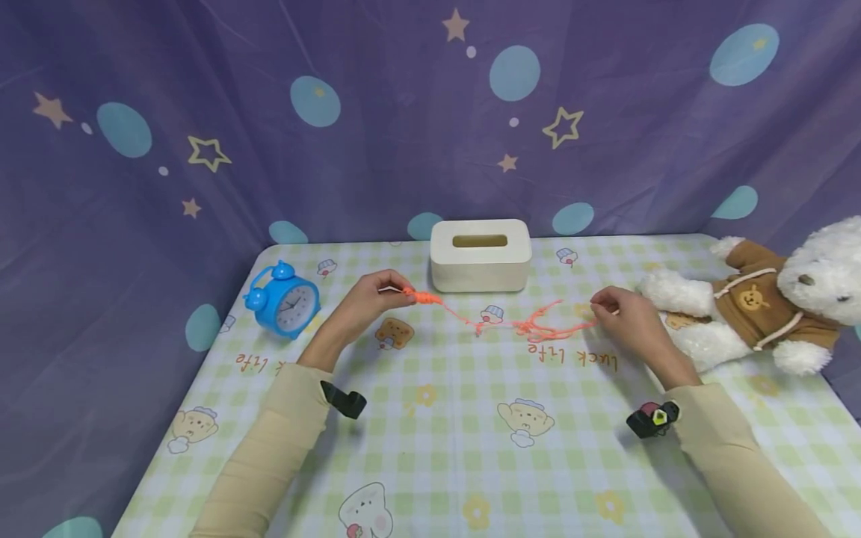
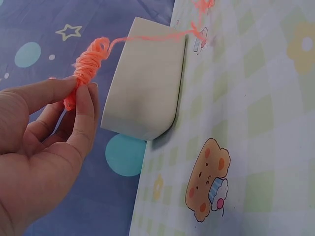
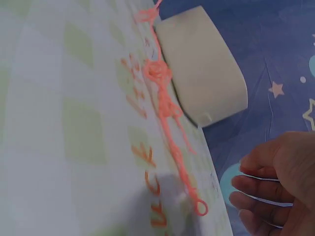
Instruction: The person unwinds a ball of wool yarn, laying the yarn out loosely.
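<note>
My left hand (image 1: 368,302) pinches a wound bundle of orange yarn (image 2: 88,66) between thumb and fingertips, above the table. From the bundle a thin strand runs right to a loose, knotted tangle of the same yarn (image 3: 165,105) over the cloth. The tangle tapers into a tail with a small loop (image 3: 201,207) at its end. Beside that tail is my right hand (image 1: 628,321), its fingers (image 3: 261,191) loosely curled with nothing between them in the right wrist view.
A cream tissue box (image 1: 480,269) stands at the back middle of the checked tablecloth (image 1: 417,463). At left is a blue alarm clock (image 1: 285,302); at right lies a white teddy bear in a brown hoodie (image 1: 760,302). A purple curtain (image 1: 403,149) hangs behind.
</note>
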{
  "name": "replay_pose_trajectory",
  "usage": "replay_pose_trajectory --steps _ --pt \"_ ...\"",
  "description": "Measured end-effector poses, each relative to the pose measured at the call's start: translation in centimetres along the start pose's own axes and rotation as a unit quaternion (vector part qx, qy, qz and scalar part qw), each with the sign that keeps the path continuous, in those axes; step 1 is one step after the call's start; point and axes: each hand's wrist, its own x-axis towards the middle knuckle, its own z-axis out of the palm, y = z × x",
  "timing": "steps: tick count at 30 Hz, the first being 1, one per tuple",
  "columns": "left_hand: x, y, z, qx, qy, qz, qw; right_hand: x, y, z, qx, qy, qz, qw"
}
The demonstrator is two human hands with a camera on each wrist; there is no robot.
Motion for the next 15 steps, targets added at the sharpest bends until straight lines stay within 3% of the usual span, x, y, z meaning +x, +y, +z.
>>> replay_pose_trajectory --steps 5,15 --pt "0.0 0.0 0.0 0.003 -0.001 0.002 1.0 0.6 -1.8 0.8 0.03 0.002 -0.012 0.999" --pt "0.0 0.1 0.3 -0.007 0.002 -0.004 1.0 2.1 -6.6 3.0 0.097 -0.002 -0.078 0.992"
